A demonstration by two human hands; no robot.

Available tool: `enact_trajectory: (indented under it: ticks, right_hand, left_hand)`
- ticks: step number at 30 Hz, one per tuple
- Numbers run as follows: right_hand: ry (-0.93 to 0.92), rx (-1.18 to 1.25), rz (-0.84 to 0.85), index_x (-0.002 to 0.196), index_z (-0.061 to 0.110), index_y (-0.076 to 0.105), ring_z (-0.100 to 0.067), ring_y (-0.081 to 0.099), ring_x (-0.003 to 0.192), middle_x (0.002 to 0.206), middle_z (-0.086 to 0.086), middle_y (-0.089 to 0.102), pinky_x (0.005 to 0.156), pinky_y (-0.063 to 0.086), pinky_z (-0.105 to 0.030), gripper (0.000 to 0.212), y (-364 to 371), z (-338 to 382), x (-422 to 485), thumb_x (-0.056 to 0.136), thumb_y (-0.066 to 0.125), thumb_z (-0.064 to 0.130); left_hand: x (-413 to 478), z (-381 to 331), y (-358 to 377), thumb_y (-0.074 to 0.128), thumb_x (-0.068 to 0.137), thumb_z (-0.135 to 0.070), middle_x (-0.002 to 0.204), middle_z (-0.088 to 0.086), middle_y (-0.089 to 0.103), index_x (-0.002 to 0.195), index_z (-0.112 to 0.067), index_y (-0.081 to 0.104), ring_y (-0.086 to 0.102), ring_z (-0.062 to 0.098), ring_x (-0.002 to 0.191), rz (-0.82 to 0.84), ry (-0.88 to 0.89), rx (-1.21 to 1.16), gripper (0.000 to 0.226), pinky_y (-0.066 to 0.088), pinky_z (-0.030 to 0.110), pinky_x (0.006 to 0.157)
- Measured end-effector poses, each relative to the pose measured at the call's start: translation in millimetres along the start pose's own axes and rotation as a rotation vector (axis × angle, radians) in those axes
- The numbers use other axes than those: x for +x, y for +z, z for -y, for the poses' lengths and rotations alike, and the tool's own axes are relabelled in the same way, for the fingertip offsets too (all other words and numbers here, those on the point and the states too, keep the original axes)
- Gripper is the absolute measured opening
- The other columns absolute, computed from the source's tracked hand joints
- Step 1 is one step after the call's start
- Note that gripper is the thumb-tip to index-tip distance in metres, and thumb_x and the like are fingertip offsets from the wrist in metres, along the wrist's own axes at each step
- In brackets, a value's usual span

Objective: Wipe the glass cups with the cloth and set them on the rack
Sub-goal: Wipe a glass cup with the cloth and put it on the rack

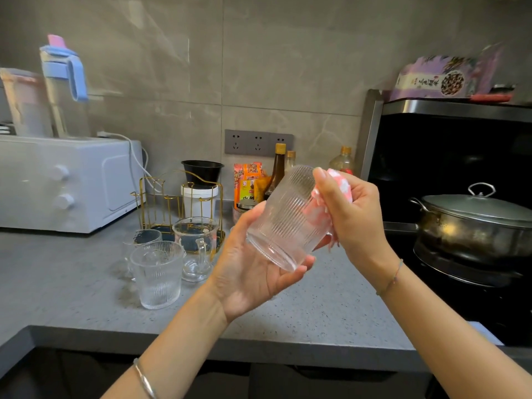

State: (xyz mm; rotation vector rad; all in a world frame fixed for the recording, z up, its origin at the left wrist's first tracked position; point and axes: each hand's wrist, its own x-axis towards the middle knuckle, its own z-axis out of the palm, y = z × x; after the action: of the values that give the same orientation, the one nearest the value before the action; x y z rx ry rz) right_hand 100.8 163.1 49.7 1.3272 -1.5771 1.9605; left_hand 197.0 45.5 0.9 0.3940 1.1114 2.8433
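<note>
Held in the air mid-frame, above the grey counter (72,283): a ribbed glass cup (288,217). It is tilted, thick base toward 7 o'clock, mouth toward 1 o'clock.

Your left hand (253,269) cradles it from below. The fingers curl round the base edge and the thumb lies up the cup's left wall.

Your right hand (352,217) sits at the cup's 3 o'clock, fingers bunched tight around the pink-and-white cloth (342,182). One fingertip reaches over the rim. Pink shows through the ribbed wall on that side. Whether that wad is inside the cup or pressed behind it, you cannot tell from here.

At 9 o'clock from the held cup, the gold wire rack (178,203) stands on the counter on a dark base. Just in front of it are three glasses, all upright:
- a second ribbed cup (158,280), nearest you
- a handled clear mug (197,249), close at its 1 o'clock
- a third glass (142,239) at its 11 o'clock, partly hidden

Behind the rack, at 12 o'clock, a black bowl (203,171) sits on a white tub (198,200).

Further along at 9 o'clock is a white countertop oven (66,182). A dark bottle (277,171) stands against the wall, just beyond the held cup's mouth. At 3 o'clock, a lidded steel pot (475,223) sits on the black hob.
</note>
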Motion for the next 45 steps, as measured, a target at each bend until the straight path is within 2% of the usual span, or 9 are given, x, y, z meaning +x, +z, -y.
enact_trajectory:
  ticks: [5, 12, 15, 22, 26, 33, 37, 41, 45]
  right_hand:
    - [0.015, -0.059, -0.086, 0.066, 0.007, 0.064, -0.016, 0.058, 0.058, 0.061, -0.007, 0.061, 0.053, 0.052, -0.030, 0.034, -5, -2, 1, 0.086, 0.060, 0.033]
    - [-0.043, -0.071, -0.102, 0.061, 0.011, 0.062, -0.007, 0.056, 0.055, 0.053, 0.008, 0.057, 0.053, 0.048, -0.025, 0.032, -2, -4, -1, 0.088, 0.059, 0.030]
    - [-0.061, -0.052, -0.056, 0.058, 0.017, 0.059, -0.006, 0.054, 0.052, 0.051, 0.009, 0.056, 0.051, 0.048, -0.027, 0.033, -2, -2, -3, 0.089, 0.058, 0.026]
    - [-0.051, -0.014, -0.030, 0.066, 0.001, 0.060, -0.017, 0.059, 0.059, 0.061, -0.011, 0.059, 0.056, 0.051, -0.031, 0.041, 3, -5, -2, 0.088, 0.061, 0.035]
    - [0.025, -0.011, -0.086, 0.068, -0.001, 0.062, -0.016, 0.056, 0.060, 0.063, -0.013, 0.058, 0.057, 0.049, -0.030, 0.040, 1, -8, -1, 0.086, 0.058, 0.034]
    - [0.005, -0.078, -0.113, 0.068, 0.000, 0.065, -0.005, 0.057, 0.056, 0.058, -0.001, 0.057, 0.051, 0.048, -0.017, 0.034, 1, -12, 0, 0.091, 0.059, 0.024]
    - [-0.015, -0.041, -0.085, 0.058, 0.016, 0.060, -0.005, 0.056, 0.052, 0.050, 0.010, 0.057, 0.050, 0.044, -0.016, 0.034, 2, -10, -1, 0.090, 0.059, 0.026]
    - [-0.043, 0.040, 0.008, 0.058, 0.012, 0.055, -0.004, 0.057, 0.051, 0.051, 0.010, 0.056, 0.050, 0.049, -0.018, 0.031, 2, -5, -1, 0.084, 0.056, 0.030]
    - [-0.001, 0.004, -0.083, 0.060, 0.011, 0.058, -0.008, 0.055, 0.053, 0.055, 0.004, 0.056, 0.053, 0.049, -0.023, 0.033, -3, -10, 3, 0.087, 0.058, 0.031]
  left_hand:
    - [1, -3, 4, 0.085, 0.041, -0.066, 0.103, 0.004, 0.075, 0.116, -0.027, 0.060, 0.072, 0.032, 0.093, -0.178, 0.190, 0.547, 0.089, 0.061, 0.035, 0.069]
    - [-3, 1, 15, 0.071, 0.061, -0.050, 0.096, -0.011, 0.073, 0.109, -0.029, 0.063, 0.070, 0.006, 0.091, -0.313, 0.442, 0.976, 0.054, 0.055, 0.018, 0.065]
    - [-3, 3, 8, 0.073, 0.059, -0.050, 0.107, 0.002, 0.073, 0.117, -0.020, 0.063, 0.071, 0.021, 0.094, -0.291, 0.356, 0.805, 0.066, 0.059, 0.029, 0.068]
    - [-5, 8, 1, 0.070, 0.076, -0.055, 0.152, 0.016, 0.035, 0.146, -0.011, 0.040, 0.070, 0.032, 0.075, 0.081, -0.067, -0.241, 0.088, 0.062, 0.034, 0.064]
    - [0, 0, 3, 0.078, 0.054, -0.069, 0.114, 0.016, 0.070, 0.130, -0.018, 0.055, 0.072, 0.032, 0.083, -0.151, 0.060, 0.277, 0.094, 0.062, 0.032, 0.061]
    - [1, 4, 9, 0.075, 0.064, -0.049, 0.104, -0.019, 0.066, 0.115, -0.041, 0.055, 0.066, 0.002, 0.097, -0.462, 0.471, 1.085, 0.056, 0.057, 0.021, 0.066]
    - [2, 4, 0, 0.075, 0.067, -0.045, 0.110, 0.006, 0.073, 0.123, -0.019, 0.061, 0.072, 0.022, 0.084, -0.373, 0.322, 0.712, 0.064, 0.059, 0.028, 0.061]
    - [-3, 8, -4, 0.073, 0.077, -0.052, 0.139, 0.020, 0.048, 0.145, -0.009, 0.043, 0.071, 0.030, 0.073, 0.143, -0.134, -0.280, 0.086, 0.061, 0.030, 0.063]
    - [6, 10, -3, 0.062, 0.080, -0.065, 0.135, 0.022, 0.055, 0.142, -0.010, 0.045, 0.072, 0.033, 0.080, 0.036, -0.122, -0.123, 0.084, 0.062, 0.034, 0.063]
